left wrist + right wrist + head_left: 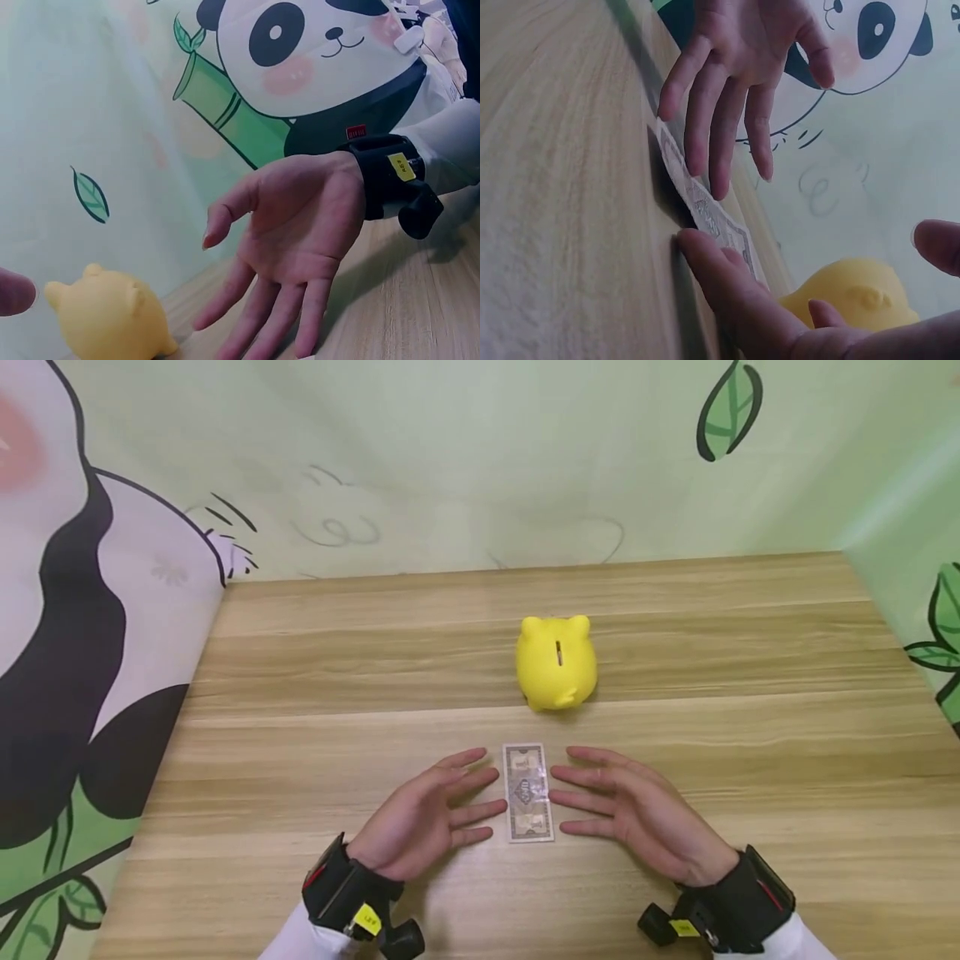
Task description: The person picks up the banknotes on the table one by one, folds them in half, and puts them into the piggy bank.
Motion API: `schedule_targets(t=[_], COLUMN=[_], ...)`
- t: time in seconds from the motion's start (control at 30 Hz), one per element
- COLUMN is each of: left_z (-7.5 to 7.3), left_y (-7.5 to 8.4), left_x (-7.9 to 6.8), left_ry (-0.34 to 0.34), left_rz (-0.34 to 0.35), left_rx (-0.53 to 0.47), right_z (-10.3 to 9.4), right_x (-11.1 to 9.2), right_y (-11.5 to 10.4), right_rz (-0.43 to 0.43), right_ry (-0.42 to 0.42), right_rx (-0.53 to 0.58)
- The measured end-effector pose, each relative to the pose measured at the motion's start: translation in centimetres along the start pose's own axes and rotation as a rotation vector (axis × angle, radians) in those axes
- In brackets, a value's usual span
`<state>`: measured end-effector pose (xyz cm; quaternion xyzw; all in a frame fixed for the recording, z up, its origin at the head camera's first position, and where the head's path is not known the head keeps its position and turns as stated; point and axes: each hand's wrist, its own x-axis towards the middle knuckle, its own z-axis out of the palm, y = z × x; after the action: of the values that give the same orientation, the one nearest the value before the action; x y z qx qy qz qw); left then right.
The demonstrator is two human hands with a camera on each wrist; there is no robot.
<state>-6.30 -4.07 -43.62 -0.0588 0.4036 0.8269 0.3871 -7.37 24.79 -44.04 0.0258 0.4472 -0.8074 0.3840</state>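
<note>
A small banknote lies lengthwise on the wooden table between both hands; in the right wrist view a dark shadow shows along its edge. My left hand is at its left side with fingers spread and fairly straight. Mirroring it on the right is my right hand, also spread, its palm facing inward in the left wrist view. Fingertips of both come close to the note's long edges; whether any touch it I cannot tell. Beyond the note stands a yellow piggy bank, with a dark coin slot on its back.
The wood-grain table meets a pale green wall at the back. A panda drawing covers the left wall, and leaf drawings mark the back and right walls. Black camera straps sit on both wrists.
</note>
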Motion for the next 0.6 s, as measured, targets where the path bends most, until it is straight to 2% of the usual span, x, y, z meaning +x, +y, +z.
schedule_targets(t=[0.37,0.6], left_z=[-0.3,0.0], left_y=[-0.7,-1.3], left_x=[0.5,0.9], left_ry=[-0.018,-0.032], left_rz=[-0.005,0.006], left_rx=[0.03,0.039], right_z=[-0.4,-0.3], right_x=[0.1,0.1], right_y=[0.1,0.4], right_rz=[0.011,-0.015], right_ry=[0.018,0.063], right_rx=[0.039,0.013])
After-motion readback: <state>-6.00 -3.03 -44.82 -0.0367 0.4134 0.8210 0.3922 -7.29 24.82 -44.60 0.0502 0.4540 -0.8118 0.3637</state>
